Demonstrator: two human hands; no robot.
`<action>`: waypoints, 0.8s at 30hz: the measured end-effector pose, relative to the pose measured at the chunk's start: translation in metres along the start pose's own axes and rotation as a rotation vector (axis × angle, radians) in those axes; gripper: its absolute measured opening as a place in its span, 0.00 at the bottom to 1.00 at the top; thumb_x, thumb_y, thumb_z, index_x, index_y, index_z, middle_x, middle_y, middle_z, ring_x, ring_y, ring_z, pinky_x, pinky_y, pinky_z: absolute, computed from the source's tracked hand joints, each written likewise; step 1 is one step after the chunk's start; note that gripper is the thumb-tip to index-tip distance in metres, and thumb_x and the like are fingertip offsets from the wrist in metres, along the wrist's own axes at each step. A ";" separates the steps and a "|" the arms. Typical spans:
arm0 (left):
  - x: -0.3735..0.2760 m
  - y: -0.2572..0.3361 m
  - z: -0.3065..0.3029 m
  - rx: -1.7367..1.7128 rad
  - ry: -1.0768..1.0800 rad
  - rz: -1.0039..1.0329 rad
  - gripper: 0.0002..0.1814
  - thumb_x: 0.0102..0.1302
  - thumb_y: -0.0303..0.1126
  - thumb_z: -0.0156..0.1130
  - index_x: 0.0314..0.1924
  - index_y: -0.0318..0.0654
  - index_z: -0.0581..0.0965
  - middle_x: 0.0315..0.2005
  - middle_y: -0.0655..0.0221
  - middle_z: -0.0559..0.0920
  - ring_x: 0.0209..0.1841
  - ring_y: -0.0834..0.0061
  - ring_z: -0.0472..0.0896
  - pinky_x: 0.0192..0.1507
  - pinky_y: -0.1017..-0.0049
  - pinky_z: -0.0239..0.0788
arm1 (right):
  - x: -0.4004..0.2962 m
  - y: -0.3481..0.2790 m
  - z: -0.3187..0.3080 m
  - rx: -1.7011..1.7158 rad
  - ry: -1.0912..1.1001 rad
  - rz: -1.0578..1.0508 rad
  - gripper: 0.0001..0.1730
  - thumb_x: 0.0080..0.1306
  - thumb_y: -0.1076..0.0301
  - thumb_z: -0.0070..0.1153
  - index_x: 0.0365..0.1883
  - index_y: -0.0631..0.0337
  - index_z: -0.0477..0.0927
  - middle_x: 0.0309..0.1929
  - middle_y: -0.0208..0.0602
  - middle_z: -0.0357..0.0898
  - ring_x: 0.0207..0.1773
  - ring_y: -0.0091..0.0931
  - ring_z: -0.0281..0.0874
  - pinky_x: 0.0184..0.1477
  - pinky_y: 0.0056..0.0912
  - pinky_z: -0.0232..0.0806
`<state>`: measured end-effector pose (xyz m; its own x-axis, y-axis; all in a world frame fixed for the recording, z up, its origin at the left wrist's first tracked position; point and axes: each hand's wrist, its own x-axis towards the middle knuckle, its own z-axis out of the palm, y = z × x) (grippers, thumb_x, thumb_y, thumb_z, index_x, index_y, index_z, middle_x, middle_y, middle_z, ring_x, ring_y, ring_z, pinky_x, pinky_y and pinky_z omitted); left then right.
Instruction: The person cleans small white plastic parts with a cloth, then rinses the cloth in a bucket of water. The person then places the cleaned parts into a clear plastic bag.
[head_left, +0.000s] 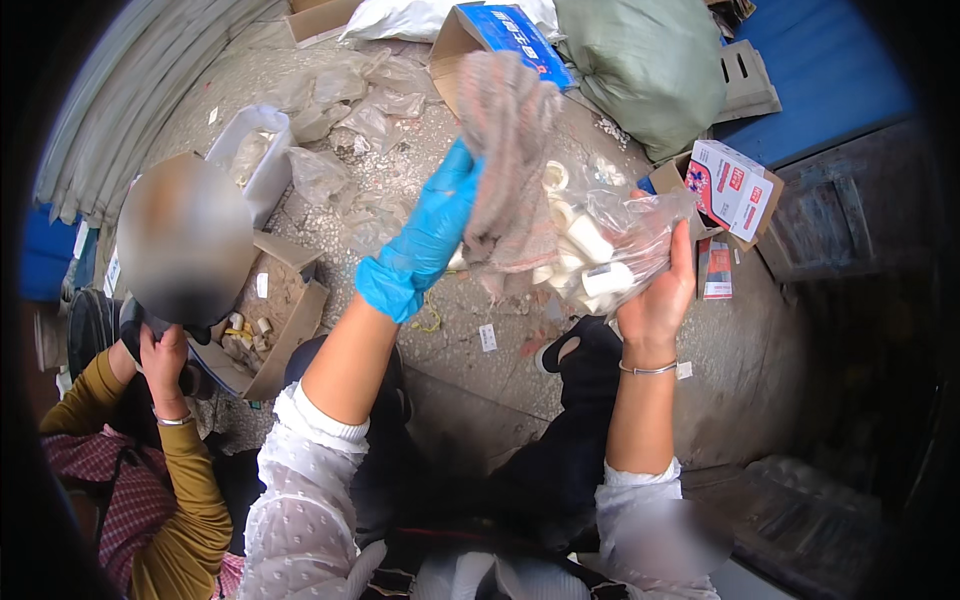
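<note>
A blue disposable glove covers my left hand (435, 217), which grips a worn greyish-pink cloth (510, 150). The cloth is bunched up and hangs down beside a clear plastic bag (649, 225). White plastic pipe fittings (589, 236) fill the bag and show at its left side, near the cloth's lower edge. My bare right hand (664, 292) holds the bag from the right, its fingers partly behind the film. The cloth hides some of the fittings.
A co-worker (169, 495) sits at the left beside an open cardboard box (292, 337) with fittings inside. Crumpled plastic bags (382, 97) and a white container (266, 180) lie ahead. A green sack (637, 67), a blue carton (517, 45) and a printed box (731, 187) stand farther off.
</note>
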<state>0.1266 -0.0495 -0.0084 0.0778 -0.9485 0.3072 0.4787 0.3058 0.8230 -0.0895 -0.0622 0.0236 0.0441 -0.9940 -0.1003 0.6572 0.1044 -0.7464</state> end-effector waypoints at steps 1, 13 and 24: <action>0.000 -0.004 0.018 0.440 -0.117 0.217 0.32 0.62 0.35 0.60 0.64 0.39 0.61 0.59 0.58 0.68 0.60 0.67 0.68 0.61 0.66 0.61 | -0.002 0.002 0.000 -0.014 0.011 -0.001 0.26 0.72 0.54 0.34 0.58 0.67 0.66 0.54 0.41 0.72 0.56 0.34 0.70 0.60 0.40 0.60; 0.002 0.000 -0.008 -0.273 0.275 -0.384 0.18 0.64 0.39 0.57 0.51 0.39 0.73 0.41 0.65 0.79 0.42 0.72 0.79 0.47 0.74 0.72 | -0.008 -0.016 -0.010 -0.357 -0.110 0.247 0.33 0.71 0.45 0.32 0.59 0.65 0.66 0.56 0.39 0.71 0.58 0.29 0.69 0.60 0.35 0.61; -0.005 -0.006 -0.012 -0.275 0.280 -0.259 0.20 0.66 0.44 0.51 0.53 0.41 0.71 0.43 0.66 0.78 0.43 0.72 0.78 0.48 0.74 0.71 | -0.019 0.014 -0.017 -0.661 -0.463 0.238 0.45 0.58 0.52 0.61 0.65 0.67 0.53 0.63 0.39 0.60 0.65 0.32 0.58 0.65 0.34 0.51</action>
<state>0.1336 -0.0473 -0.0209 0.1397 -0.9881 -0.0636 0.7244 0.0582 0.6870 -0.0938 -0.0415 0.0036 0.5249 -0.8410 -0.1312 0.0216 0.1673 -0.9857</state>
